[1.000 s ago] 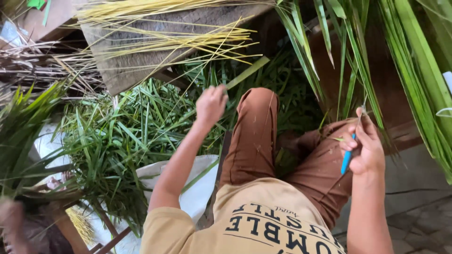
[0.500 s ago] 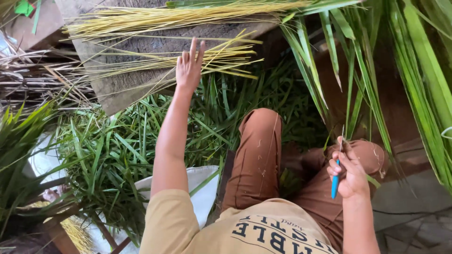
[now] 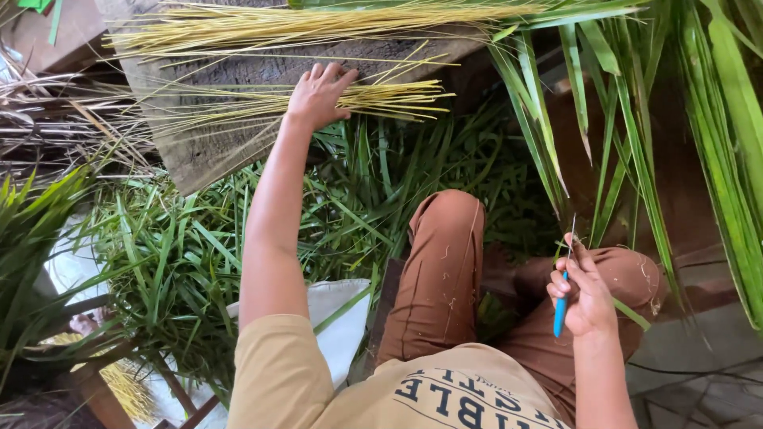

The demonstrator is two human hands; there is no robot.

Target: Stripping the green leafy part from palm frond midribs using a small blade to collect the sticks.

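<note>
Left hand [image 3: 319, 95]: extended to 11 o'clock from the body, palm down, fingers spread flat. It rests on a bundle of yellow stripped strands [image 3: 373, 97] that lies across a weathered wooden surface [image 3: 199, 151]. The hand presses on the bundle without closing around it; the strand ends project toward 3 o'clock past the fingertips.

A second, longer bundle of yellow strands [image 3: 318, 22] lies at 12 o'clock of the left hand, along the far edge of the same surface, apart from the hand.

Right hand [image 3: 584, 294]: held at 4 o'clock, close above the right knee, fingers clenched around a blue-handled tool [image 3: 560, 311]. The handle points down toward 6 o'clock; a thin blade or point [image 3: 571, 230] rises toward 12 o'clock from the fist. The exact type of tool cannot be determined.

The two hands are well apart, and the bundle under the left hand lies at 10 o'clock from the right hand.

Long green leaves [image 3: 620, 111] hang at 12 to 1 o'clock of the right hand, near the blade tip; contact cannot be confirmed. A pile of cut green leaf strips [image 3: 199, 254] covers the floor between the wooden surface and the brown trousers [image 3: 437, 270]. A white sack [image 3: 338, 318] lies at 7 o'clock, beside the left leg.
</note>
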